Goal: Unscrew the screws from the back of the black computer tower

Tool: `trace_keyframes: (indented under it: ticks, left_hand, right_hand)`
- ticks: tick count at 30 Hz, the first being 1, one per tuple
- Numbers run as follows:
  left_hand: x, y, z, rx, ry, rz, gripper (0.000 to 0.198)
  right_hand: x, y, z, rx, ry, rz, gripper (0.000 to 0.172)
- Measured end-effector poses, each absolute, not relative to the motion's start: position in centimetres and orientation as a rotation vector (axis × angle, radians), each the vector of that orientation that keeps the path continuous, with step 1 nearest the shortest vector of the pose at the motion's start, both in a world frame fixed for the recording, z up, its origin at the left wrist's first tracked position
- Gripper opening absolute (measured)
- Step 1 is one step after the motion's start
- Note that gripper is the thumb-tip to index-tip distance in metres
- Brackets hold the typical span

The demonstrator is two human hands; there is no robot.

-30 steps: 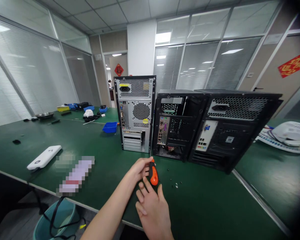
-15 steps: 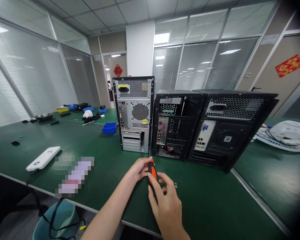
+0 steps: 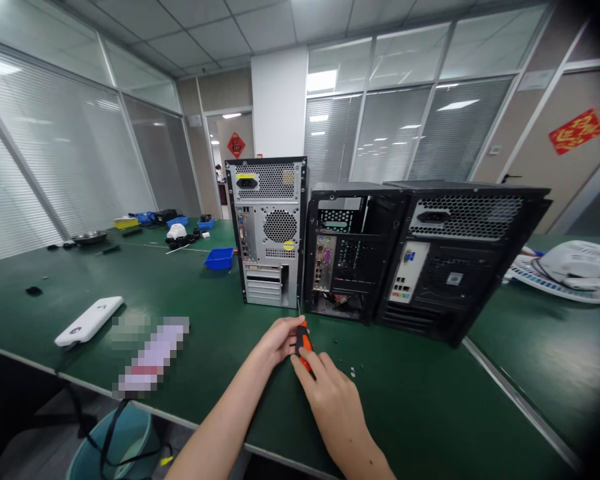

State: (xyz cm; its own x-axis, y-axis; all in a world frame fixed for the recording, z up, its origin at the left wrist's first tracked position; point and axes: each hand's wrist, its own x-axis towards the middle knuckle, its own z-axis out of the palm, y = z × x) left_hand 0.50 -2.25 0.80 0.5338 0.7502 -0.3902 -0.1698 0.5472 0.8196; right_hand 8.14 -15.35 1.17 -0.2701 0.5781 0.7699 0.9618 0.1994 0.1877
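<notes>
An orange and black screwdriver (image 3: 305, 341) points away from me, its thin shaft reaching the lower right corner of the silver computer case's back (image 3: 273, 267). My left hand (image 3: 281, 339) is closed around the front of the handle, with the thumb near the shaft. My right hand (image 3: 325, 383) has its fingers closed on the handle's rear end. Whether the tip sits in a screw is too small to tell. Several small screws (image 3: 353, 373) lie on the green table to the right of my hands.
Two black computer cases (image 3: 350, 253) stand close against the silver one's right. A blue tray (image 3: 219, 259) is at its left. A white power bank (image 3: 90, 320) and a blurred-out flat object (image 3: 155, 353) lie on the left. Below the table edge is a teal bin (image 3: 140, 433).
My right hand's fingers, spread apart around the handle's end before, have now closed onto it. The left hand and the screwdriver stay nearly in place.
</notes>
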Motion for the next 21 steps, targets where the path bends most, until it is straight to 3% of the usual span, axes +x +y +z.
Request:
trace_keyframes:
  ticks: [21]
  left_hand:
    - [0.8,-2.1,0.0,0.945,0.891,0.674,0.031]
  right_hand:
    - [8.4,-15.0,-0.1,-1.373,-1.834,-0.793,0.026]
